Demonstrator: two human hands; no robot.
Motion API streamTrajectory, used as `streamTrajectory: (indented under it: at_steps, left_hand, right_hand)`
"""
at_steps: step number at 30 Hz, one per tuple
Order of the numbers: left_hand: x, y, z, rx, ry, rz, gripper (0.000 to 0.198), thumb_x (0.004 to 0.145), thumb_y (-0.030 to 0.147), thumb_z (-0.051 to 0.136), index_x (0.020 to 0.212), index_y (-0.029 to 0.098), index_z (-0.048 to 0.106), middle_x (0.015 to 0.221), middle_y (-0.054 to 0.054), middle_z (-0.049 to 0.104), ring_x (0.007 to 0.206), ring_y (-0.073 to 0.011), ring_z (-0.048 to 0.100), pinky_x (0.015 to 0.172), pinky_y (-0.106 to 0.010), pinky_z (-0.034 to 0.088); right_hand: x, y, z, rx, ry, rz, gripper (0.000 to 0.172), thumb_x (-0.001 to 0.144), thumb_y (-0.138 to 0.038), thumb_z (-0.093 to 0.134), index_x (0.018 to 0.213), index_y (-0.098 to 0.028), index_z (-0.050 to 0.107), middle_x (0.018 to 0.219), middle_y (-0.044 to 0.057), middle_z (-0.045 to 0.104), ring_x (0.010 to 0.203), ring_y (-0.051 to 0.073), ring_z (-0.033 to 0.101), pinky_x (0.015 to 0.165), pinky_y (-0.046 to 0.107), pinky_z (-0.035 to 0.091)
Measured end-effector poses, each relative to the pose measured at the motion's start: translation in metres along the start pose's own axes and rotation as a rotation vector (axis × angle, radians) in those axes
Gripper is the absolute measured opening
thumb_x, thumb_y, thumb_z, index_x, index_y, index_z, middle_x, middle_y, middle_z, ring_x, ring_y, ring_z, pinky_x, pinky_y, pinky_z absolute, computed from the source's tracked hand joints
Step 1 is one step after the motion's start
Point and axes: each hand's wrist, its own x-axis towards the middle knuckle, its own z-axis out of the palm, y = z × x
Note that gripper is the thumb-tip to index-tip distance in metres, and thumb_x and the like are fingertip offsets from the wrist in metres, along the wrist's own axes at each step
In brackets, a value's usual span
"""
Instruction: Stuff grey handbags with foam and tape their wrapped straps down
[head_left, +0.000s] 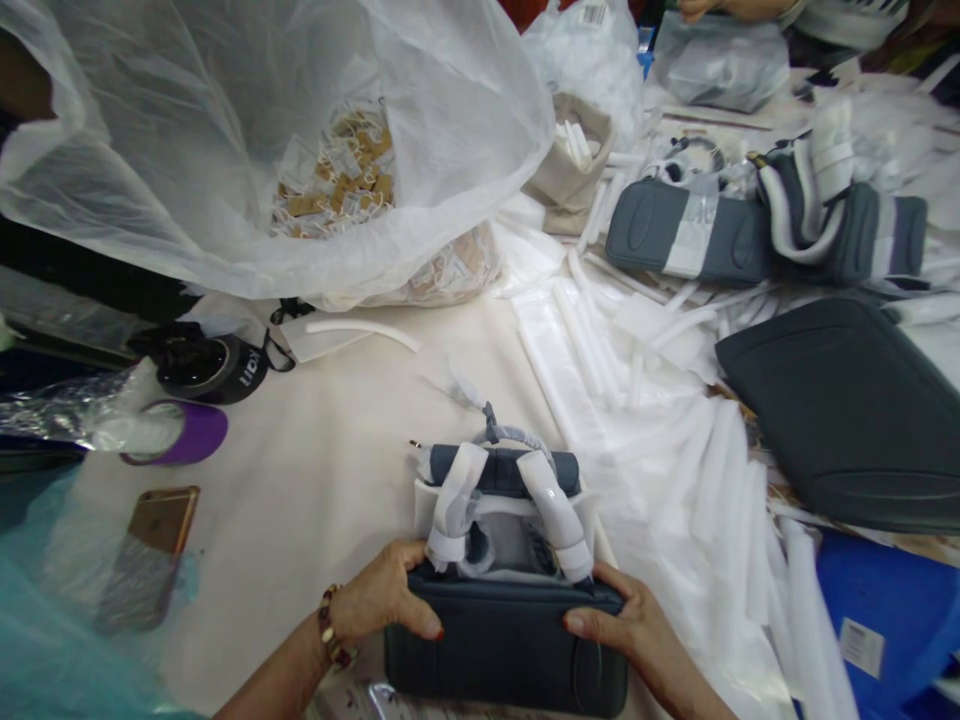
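Observation:
A dark blue handbag [502, 635] stands at the near edge of the table, its handles covered in white foam sleeves [459, 490]. My left hand [386, 595] grips its top left corner, thumb on the front panel and fingers behind the rim. On the top right corner, my right hand [626, 620] holds the bag the same way. White lining or wrapping shows behind the front panel. A wrapped strap [517, 435] and a small clear tag lie over the bag's far side.
A large clear plastic bag [465, 130] of small tagged packets stands at the back left. White foam tubes [697, 500] lie to the right, beside more dark bags [847, 410]. A phone [150, 555] and a purple tape roll [199, 432] are left. Another person's hand [742, 8] shows at the top right.

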Motion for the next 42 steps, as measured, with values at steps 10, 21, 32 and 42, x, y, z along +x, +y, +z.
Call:
streamTrajectory:
  at_steps: [10,21,32,42]
  left_hand:
    - [-0.011,0.019,0.024,0.452,0.350,-0.025,0.058,0.049,0.018,0.072,0.104,0.016,0.056,0.106,-0.004,0.063,0.099,-0.0245,0.055,0.095,-0.034,0.038]
    - [0.002,0.013,0.025,0.313,0.426,0.026,0.075,0.045,0.031,0.079,0.111,0.017,0.049,0.102,-0.003,0.063,0.096,-0.0251,0.055,0.087,-0.034,0.041]
    - [0.018,0.002,0.009,-0.048,0.222,0.031,0.067,0.028,0.034,0.085,0.088,0.014,0.062,0.086,-0.001,0.062,0.086,-0.0226,0.053,0.084,-0.033,0.039]
    - [0.018,0.001,0.009,-0.043,0.245,0.003,0.053,0.037,0.031,0.082,0.084,0.013,0.063,0.082,-0.002,0.064,0.087,-0.0249,0.056,0.087,-0.037,0.041]
  right_hand:
    - [-0.002,-0.021,0.006,-0.394,0.165,0.008,0.069,0.051,-0.032,0.079,0.113,-0.018,0.053,0.100,0.005,0.065,0.091,0.027,0.056,0.079,0.035,0.042]
    - [0.008,-0.012,0.005,-0.118,0.105,-0.043,0.062,0.042,-0.032,0.082,0.099,-0.016,0.064,0.094,0.004,0.067,0.091,0.028,0.055,0.078,0.034,0.043]
    - [0.018,-0.009,-0.007,0.264,-0.272,0.035,0.052,0.047,-0.018,0.082,0.098,-0.020,0.070,0.079,-0.002,0.067,0.075,0.018,0.062,0.069,0.025,0.047]
    - [0.022,-0.026,-0.003,0.138,-0.276,0.054,0.043,0.044,-0.025,0.085,0.084,-0.018,0.072,0.075,-0.002,0.067,0.074,0.019,0.060,0.073,0.027,0.046]
